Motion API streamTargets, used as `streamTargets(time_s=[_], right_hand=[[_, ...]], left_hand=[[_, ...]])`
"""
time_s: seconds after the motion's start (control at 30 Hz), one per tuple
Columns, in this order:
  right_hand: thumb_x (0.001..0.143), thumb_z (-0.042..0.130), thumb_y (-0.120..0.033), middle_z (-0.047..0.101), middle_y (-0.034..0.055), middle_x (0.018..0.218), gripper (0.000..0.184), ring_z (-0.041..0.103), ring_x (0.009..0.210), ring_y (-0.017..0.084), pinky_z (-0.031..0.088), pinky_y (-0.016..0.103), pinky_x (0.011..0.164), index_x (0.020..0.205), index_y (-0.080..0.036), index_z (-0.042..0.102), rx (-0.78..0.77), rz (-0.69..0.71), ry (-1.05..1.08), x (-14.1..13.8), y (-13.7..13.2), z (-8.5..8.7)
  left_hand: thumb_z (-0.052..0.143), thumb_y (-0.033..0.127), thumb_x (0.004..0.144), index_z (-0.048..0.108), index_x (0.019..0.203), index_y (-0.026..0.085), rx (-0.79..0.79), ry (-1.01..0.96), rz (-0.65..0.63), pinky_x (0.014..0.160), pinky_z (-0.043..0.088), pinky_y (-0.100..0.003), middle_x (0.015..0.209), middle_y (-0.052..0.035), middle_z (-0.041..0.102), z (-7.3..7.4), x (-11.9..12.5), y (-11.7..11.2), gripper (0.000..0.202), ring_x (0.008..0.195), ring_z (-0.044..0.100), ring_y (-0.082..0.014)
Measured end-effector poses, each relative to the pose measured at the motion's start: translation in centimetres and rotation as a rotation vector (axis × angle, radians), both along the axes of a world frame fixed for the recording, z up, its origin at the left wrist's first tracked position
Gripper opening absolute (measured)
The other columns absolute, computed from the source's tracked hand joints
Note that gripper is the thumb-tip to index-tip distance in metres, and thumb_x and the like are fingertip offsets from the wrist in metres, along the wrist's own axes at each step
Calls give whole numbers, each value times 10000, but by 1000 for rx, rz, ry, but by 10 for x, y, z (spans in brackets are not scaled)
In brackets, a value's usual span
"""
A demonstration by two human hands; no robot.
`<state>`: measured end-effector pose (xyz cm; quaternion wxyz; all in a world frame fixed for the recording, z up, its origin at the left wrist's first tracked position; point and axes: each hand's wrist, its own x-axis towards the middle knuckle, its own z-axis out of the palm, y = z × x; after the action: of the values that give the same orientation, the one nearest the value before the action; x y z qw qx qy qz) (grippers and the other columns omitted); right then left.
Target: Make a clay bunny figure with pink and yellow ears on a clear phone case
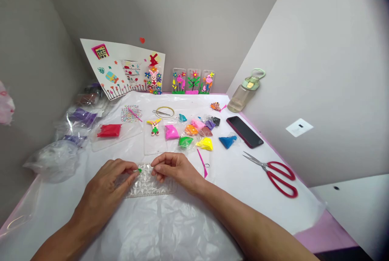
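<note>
My left hand (111, 182) pinches a tiny green bit of clay (139, 170) between thumb and fingertips. It hovers over a clear, faceted phone case (148, 186) lying flat on the plastic-covered table. My right hand (173, 168) rests on the case's right end, fingers curled down onto its edge. Both hands meet over the case, near the table's front centre.
Small bags of coloured clay (197, 133) lie behind the hands, beside a clay rabbit on a clear case (154, 126) and a pink tool (201, 162). Red scissors (275, 174), a dark phone (244, 131) and a bottle (245, 90) sit at right. Decorated cases (193, 81) lean on the wall.
</note>
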<state>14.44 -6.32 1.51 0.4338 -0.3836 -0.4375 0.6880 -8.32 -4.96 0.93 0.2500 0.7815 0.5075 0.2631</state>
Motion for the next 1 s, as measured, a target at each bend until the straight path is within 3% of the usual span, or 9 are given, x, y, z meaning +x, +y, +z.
streamTargets(time_s=[0.17,0.33,0.7,0.83,1.0], right_hand=[[725,827,-496,720,15,775,422,644,632,123,504,267,648,904,-166,634,-19,15,61,-2,-3,4],[680,866,-445,630,-33,677,366,553,612,82,447,225,640,792,-142,695,35,-8,-14,-4,-6,10],[636,884,-462,634,-26,664,399,561,606,108,444,256,631,749,-158,653,15,-30,-16,-9,-8,6],[674,866,-452,609,-33,659,376,533,601,96,419,246,616,757,-156,649,54,-9,-34,-10,-12,11],[683,877,-383,639,-20,708,343,547,616,91,429,241,626,822,-156,662,27,184,65,-10,-16,20]], left_hand=[[580,526,930,652,1002,316,-7,-104,-10,844,487,-328,1017,10,688,8,9,-10,234,977,656,-231],[615,462,938,640,1108,344,31,-183,-116,877,513,-307,1093,19,697,9,20,-18,208,1022,670,-209],[556,216,963,589,1016,260,262,-154,-234,816,484,-314,957,-9,647,5,28,-17,77,933,610,-192],[533,176,906,548,880,245,286,-124,-176,741,466,-305,847,4,611,8,31,-20,75,832,596,-189],[572,391,893,589,863,270,-19,-188,85,733,482,-283,878,22,665,15,21,-18,126,853,649,-199]])
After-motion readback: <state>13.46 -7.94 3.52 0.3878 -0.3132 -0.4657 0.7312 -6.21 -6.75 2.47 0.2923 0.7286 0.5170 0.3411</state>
